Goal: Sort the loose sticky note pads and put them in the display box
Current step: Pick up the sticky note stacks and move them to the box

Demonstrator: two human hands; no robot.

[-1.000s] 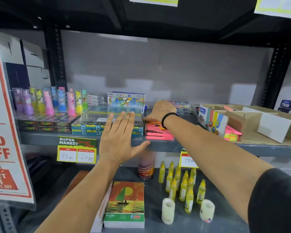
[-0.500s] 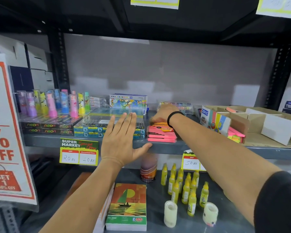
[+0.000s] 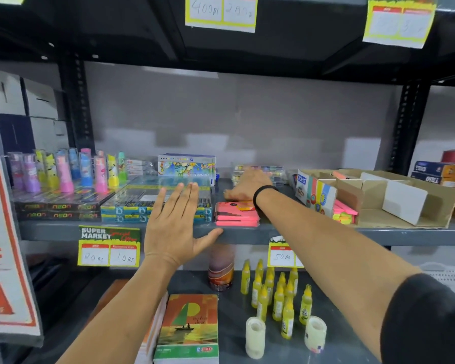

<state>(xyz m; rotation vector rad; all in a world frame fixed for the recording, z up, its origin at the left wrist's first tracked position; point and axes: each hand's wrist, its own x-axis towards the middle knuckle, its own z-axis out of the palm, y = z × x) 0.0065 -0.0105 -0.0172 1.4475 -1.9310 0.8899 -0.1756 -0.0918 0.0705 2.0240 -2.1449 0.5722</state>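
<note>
A stack of pink sticky note pads (image 3: 236, 215) lies at the front of the middle shelf. My right hand (image 3: 247, 185) rests palm down on the back of that stack, a black band on its wrist. Whether its fingers grip a pad I cannot tell. To the right stands the cardboard display box (image 3: 405, 190), with white dividers and pink and yellow pads (image 3: 345, 212) in its front left compartment. My left hand (image 3: 175, 219) is flat and open, fingers spread, against the shelf's front edge, left of the stack.
Pen boxes (image 3: 132, 206) and neon packs with colourful tubes (image 3: 63, 174) fill the shelf's left side. Small boxes (image 3: 441, 174) stand far right. On the lower shelf are a notebook (image 3: 189, 327), yellow glue bottles (image 3: 273, 292) and tape rolls (image 3: 255, 337). A sale sign (image 3: 3, 232) hangs at left.
The camera has tilted up slightly. Both hands stay where they were, right hand on the pink stack, left hand open by the shelf edge.
</note>
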